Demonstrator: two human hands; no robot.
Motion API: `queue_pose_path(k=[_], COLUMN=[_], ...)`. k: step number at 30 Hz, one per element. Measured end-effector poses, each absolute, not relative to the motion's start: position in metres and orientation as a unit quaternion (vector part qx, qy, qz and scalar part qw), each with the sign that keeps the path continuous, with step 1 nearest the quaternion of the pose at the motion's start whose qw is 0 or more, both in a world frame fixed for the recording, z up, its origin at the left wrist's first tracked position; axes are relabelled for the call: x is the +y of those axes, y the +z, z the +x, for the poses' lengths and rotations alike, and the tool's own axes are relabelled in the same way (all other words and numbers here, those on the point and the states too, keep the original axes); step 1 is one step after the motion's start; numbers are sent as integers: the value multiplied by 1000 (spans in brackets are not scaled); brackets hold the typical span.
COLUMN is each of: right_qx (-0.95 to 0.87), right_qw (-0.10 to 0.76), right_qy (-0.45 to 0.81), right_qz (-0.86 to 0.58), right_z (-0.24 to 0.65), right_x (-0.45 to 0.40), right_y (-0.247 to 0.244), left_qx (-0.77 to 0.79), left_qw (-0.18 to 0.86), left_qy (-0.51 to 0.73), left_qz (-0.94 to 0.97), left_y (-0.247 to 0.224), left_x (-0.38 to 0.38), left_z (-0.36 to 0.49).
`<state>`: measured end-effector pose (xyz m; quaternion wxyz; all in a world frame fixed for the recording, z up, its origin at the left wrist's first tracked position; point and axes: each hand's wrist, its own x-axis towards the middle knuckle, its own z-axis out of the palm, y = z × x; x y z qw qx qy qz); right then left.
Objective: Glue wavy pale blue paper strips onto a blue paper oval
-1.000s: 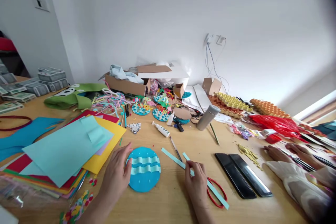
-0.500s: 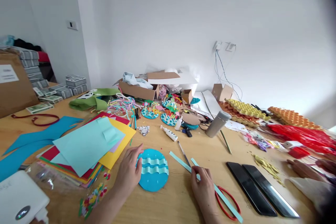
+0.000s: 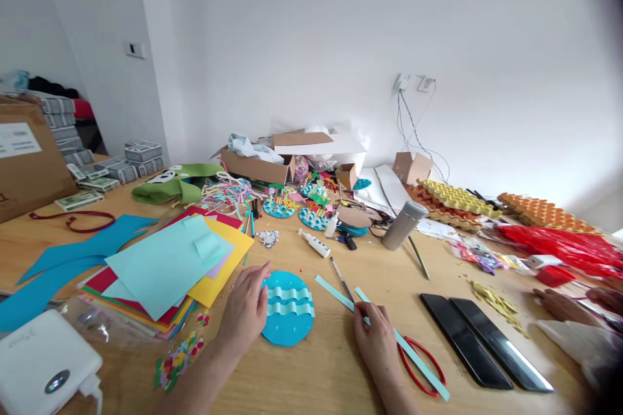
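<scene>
Hands [image 3: 246, 305] spread apart, palms down.

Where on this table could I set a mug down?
Bare wood shows between the blue disc and the right hand, and between the flask and the black slabs. It's crowded around the paper pile on the left and by the open box at the back.

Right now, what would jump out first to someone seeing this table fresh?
Probably the bright blue disc with two wavy pale strips across it, beside the left hand at the near middle of the table. Next, the fan of coloured paper sheets to its left, pale aqua on top. Far right, the crumpled red plastic glares in front of the orange egg tray.
</scene>
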<state>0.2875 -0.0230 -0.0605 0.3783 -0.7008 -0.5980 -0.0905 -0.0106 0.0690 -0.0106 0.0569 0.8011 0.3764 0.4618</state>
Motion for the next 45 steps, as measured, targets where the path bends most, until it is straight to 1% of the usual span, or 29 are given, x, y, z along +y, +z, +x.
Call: queue_pose_path(k=[8, 17, 23, 27, 34, 41, 45], right_qx=[-597, -592, -583, -577, -554, -509, -474], right_qw=[371, 361, 370, 377, 408, 452, 469], right_qy=[-82, -71, -70, -67, -75, -97, -107], right_qz=[-707, -717, -720, -722, -722, -726, -737], right_z=[285, 282, 282, 282, 280, 284, 287], right_x=[-21, -24, -20, -20, -23, -15, -13], right_y=[-58, -55, -55, -55, -52, -51, -50], left_qx=[359, 354, 359, 371, 382, 376, 359], left_qw=[16, 34, 29, 52, 80, 77, 55], left_qy=[476, 473, 482, 497, 530, 528, 516], left_qz=[802, 806, 799, 783, 753, 757, 776], left_y=[-5, -6, -4, -2, 4, 4, 4], left_x=[69, 69, 69, 69, 67, 68, 68], left_z=[-11, -9, -12, -14, -17, -17, -16])
